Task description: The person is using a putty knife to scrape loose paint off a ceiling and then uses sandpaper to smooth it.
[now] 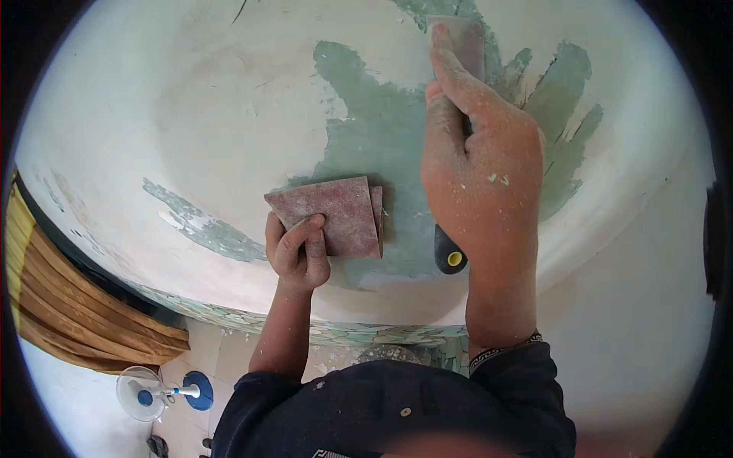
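My left hand [296,252] pinches a folded sheet of reddish-brown sandpaper [336,214], dusted with white, in front of the wall. Farther up and to the right, my right hand [489,153] is wrapped round a putty knife, whose black handle end [449,250] with a yellow-rimmed hole sticks out below the palm. Its broad blade [471,46] lies at the wall, with my index finger stretched along it. Behind both hands, off-white paint [229,114] is peeled away in ragged patches, baring a green layer [374,145]. Pale flakes stick to my right hand.
A brown and yellow curtain [92,313] hangs at the lower left. Below it stands a white and blue fan [145,397]. Under the painted wall runs a greenish mosaic band [382,333], above a tiled floor [217,351] with scattered flakes.
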A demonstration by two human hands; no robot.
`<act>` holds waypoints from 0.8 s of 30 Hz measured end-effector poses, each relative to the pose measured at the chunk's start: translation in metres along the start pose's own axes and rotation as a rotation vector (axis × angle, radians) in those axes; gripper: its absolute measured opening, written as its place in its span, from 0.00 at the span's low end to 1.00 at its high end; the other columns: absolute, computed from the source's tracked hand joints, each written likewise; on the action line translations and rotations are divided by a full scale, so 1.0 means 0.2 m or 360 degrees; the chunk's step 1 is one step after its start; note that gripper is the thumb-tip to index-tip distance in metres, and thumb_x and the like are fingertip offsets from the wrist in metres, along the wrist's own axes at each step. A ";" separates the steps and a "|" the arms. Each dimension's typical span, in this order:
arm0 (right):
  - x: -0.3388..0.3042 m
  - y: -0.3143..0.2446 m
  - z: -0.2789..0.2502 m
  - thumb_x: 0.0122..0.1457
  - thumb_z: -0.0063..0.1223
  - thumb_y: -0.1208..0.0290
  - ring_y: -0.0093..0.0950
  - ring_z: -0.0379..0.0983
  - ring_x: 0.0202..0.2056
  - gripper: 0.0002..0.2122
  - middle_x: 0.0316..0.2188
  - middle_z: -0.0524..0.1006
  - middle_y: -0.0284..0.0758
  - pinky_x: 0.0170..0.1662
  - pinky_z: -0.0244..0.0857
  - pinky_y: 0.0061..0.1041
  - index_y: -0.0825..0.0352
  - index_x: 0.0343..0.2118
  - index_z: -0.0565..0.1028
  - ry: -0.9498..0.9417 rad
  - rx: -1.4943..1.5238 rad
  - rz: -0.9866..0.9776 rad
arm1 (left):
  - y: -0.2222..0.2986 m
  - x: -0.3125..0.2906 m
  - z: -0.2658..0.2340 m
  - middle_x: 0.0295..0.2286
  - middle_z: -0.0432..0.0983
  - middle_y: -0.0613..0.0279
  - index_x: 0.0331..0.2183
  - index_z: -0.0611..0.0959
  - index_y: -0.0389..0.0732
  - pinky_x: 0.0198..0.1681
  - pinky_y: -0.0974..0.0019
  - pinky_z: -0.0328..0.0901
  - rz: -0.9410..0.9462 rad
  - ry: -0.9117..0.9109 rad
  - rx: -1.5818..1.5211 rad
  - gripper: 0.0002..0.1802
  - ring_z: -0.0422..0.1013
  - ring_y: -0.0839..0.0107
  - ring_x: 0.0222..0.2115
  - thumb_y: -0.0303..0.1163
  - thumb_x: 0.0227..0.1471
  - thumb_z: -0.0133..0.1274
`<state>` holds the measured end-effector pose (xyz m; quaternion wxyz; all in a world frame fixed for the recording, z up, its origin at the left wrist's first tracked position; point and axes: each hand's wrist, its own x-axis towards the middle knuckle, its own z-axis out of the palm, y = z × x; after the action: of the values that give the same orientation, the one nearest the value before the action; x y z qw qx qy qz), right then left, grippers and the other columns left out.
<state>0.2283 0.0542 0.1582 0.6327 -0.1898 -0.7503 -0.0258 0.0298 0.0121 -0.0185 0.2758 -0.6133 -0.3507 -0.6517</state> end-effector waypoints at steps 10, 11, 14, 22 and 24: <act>-0.01 -0.03 0.02 0.60 0.52 0.83 0.24 0.76 0.25 0.20 0.25 0.78 0.46 0.34 0.69 0.22 0.60 0.56 0.77 -0.0100 -0.0088 0.0050 | 0.00 0.01 0.00 0.37 0.73 0.47 0.40 0.79 0.36 0.39 0.60 0.65 0.0003 0.0016 0.0002 0.07 0.70 0.58 0.36 0.25 0.59 0.51; 0.03 -0.04 0.03 0.60 0.52 0.83 0.25 0.77 0.26 0.21 0.25 0.78 0.47 0.34 0.69 0.22 0.60 0.56 0.77 -0.0073 -0.0147 -0.0007 | 0.01 0.01 0.00 0.37 0.74 0.47 0.39 0.79 0.35 0.39 0.60 0.65 -0.0022 -0.0005 0.0011 0.07 0.70 0.59 0.35 0.25 0.58 0.51; 0.05 -0.01 0.04 0.61 0.53 0.82 0.23 0.77 0.27 0.21 0.27 0.80 0.45 0.35 0.70 0.22 0.59 0.56 0.77 0.0012 -0.0034 -0.0065 | 0.02 0.04 0.02 0.31 0.74 0.51 0.37 0.83 0.36 0.31 0.66 0.63 -0.0033 0.0091 -0.0067 0.08 0.68 0.63 0.30 0.22 0.54 0.55; 0.01 0.09 -0.13 0.60 0.54 0.82 0.17 0.73 0.28 0.20 0.35 0.84 0.41 0.36 0.68 0.20 0.60 0.56 0.78 -0.0246 -0.0209 -0.0112 | 0.03 0.15 -0.12 0.32 0.74 0.52 0.39 0.83 0.34 0.31 0.66 0.63 -0.0182 0.0029 -0.0079 0.08 0.69 0.63 0.30 0.23 0.55 0.55; 0.05 0.10 -0.20 0.60 0.54 0.82 0.17 0.71 0.27 0.20 0.35 0.84 0.41 0.35 0.68 0.19 0.60 0.56 0.78 -0.0278 -0.0248 -0.0124 | 0.00 0.17 -0.13 0.32 0.74 0.51 0.39 0.83 0.34 0.32 0.66 0.63 -0.0182 0.0105 -0.0105 0.08 0.69 0.63 0.30 0.24 0.56 0.55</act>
<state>0.2704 0.0652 0.1714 0.5468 -0.2106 -0.8051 -0.0921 0.0110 -0.0062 0.0158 0.2292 -0.5791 -0.3543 -0.6975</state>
